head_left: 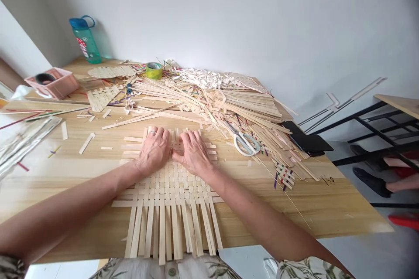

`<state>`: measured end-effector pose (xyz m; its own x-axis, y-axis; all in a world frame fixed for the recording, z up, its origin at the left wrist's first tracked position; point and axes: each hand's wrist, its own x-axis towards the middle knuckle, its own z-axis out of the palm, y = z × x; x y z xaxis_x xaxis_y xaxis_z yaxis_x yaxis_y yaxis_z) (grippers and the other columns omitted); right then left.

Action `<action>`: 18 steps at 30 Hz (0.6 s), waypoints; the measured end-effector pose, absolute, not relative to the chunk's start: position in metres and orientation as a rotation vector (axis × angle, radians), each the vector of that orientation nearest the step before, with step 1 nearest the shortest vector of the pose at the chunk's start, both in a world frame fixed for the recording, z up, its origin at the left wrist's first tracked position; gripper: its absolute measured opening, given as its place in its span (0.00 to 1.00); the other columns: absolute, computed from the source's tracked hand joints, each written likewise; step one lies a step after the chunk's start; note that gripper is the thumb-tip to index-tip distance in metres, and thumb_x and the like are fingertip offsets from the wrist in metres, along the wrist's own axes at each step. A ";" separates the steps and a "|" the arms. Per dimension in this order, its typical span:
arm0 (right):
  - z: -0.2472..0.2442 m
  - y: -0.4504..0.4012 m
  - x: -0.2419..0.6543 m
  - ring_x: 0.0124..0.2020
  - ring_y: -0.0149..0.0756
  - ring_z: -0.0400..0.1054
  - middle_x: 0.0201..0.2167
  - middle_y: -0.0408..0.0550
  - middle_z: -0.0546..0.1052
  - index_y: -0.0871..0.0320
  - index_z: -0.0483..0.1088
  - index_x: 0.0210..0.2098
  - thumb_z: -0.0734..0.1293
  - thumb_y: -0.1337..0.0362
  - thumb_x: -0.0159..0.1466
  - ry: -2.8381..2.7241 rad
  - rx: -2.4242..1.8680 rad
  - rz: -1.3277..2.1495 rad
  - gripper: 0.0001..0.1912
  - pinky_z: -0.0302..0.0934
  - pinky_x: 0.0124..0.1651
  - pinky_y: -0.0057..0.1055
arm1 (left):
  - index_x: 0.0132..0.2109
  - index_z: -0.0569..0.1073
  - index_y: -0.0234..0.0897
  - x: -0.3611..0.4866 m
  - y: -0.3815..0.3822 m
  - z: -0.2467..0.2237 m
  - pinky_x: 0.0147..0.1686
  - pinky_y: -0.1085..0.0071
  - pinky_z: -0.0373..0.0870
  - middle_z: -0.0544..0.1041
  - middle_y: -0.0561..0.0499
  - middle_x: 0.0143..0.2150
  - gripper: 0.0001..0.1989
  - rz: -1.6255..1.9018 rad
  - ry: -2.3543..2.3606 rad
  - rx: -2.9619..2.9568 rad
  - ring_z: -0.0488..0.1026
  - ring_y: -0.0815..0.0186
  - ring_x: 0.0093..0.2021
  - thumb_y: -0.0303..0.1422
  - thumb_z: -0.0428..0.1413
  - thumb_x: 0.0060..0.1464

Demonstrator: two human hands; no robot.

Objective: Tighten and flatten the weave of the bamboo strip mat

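The woven mat (170, 192) lies flat on the counter (327, 200) directly in front of the person, its loose strip ends (170, 235) running off the near edge toward the lap. Both hands press on the far part of the mat: the left hand (153, 150) lies palm down with its fingers (156, 133) spread flat and gripping nothing, and the right hand (194, 153) sits just beside it, touching it at the thumbs, fingers bent against the weave — whether they pinch a strip cannot be told.

What could go wrong, as a judgement: the unwoven ends at the near side of the mat are held by nothing, so a push from either hand could slide crossing strips apart and open gaps in the weave. The scissors (245, 143) lie just to the right of the mat, near the right forearm — a sweep of that arm could knock them. Beyond the mat, the big heap of loose strips (229, 104) could snag or mix with the work.

Containers: far left of the mat, a pink box (55, 83) holds a dark roll, apparently tape. Behind it stands a teal bottle (85, 40), capped, its contents not discernible. A roll of green tape (153, 70) sits beyond the mat
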<state>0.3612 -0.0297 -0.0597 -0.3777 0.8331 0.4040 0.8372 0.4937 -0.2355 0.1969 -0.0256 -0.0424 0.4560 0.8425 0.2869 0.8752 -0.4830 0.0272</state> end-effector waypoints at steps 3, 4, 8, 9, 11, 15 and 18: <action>-0.059 -0.033 0.362 0.43 0.46 0.61 0.38 0.52 0.70 0.59 0.67 0.39 0.69 0.60 0.59 -2.250 -1.347 -0.043 0.12 0.59 0.47 0.42 | 0.41 0.70 0.34 0.180 -0.025 -0.039 0.43 0.57 0.66 0.72 0.39 0.40 0.07 -0.424 -1.573 -2.547 0.67 0.51 0.42 0.24 0.50 0.55; -0.058 -0.033 0.362 0.42 0.46 0.61 0.39 0.52 0.70 0.59 0.67 0.40 0.69 0.61 0.59 -2.252 -1.334 -0.058 0.12 0.59 0.47 0.42 | 0.41 0.69 0.34 0.171 -0.025 -0.038 0.43 0.57 0.66 0.72 0.40 0.40 0.07 -0.430 -1.589 -2.535 0.67 0.52 0.43 0.25 0.49 0.56; -0.056 -0.033 0.362 0.43 0.44 0.61 0.40 0.52 0.70 0.60 0.68 0.40 0.67 0.67 0.61 -2.324 -1.240 -0.094 0.08 0.60 0.47 0.40 | 0.39 0.69 0.35 0.135 -0.027 -0.036 0.40 0.57 0.67 0.72 0.40 0.39 0.05 -0.413 -1.653 -2.480 0.67 0.51 0.42 0.27 0.49 0.57; -0.056 -0.033 0.361 0.42 0.43 0.62 0.39 0.52 0.70 0.59 0.68 0.40 0.65 0.69 0.62 -2.358 -1.208 -0.082 0.06 0.60 0.46 0.39 | 0.39 0.69 0.36 0.129 -0.028 -0.036 0.40 0.57 0.67 0.72 0.40 0.39 0.05 -0.401 -1.655 -2.478 0.67 0.51 0.42 0.27 0.49 0.57; -0.053 -0.031 0.357 0.42 0.41 0.62 0.40 0.51 0.70 0.59 0.68 0.40 0.62 0.74 0.63 -2.426 -1.156 -0.048 0.08 0.61 0.45 0.37 | 0.39 0.69 0.36 0.123 -0.031 -0.039 0.40 0.57 0.67 0.72 0.40 0.39 0.05 -0.374 -1.647 -2.478 0.68 0.50 0.42 0.26 0.49 0.56; -0.048 -0.030 0.342 0.45 0.42 0.62 0.43 0.53 0.70 0.60 0.68 0.43 0.62 0.76 0.61 -2.498 -1.125 -0.022 0.12 0.61 0.45 0.37 | 0.39 0.69 0.35 0.128 -0.036 -0.042 0.40 0.56 0.67 0.71 0.38 0.39 0.05 -0.332 -1.625 -2.468 0.68 0.49 0.43 0.26 0.49 0.56; -0.047 -0.031 0.331 0.45 0.44 0.62 0.43 0.53 0.71 0.59 0.69 0.43 0.64 0.71 0.61 -2.435 -1.172 0.022 0.11 0.62 0.47 0.40 | 0.39 0.70 0.34 0.133 -0.037 -0.040 0.41 0.54 0.67 0.72 0.37 0.40 0.05 -0.289 -1.604 -2.469 0.68 0.47 0.43 0.26 0.50 0.56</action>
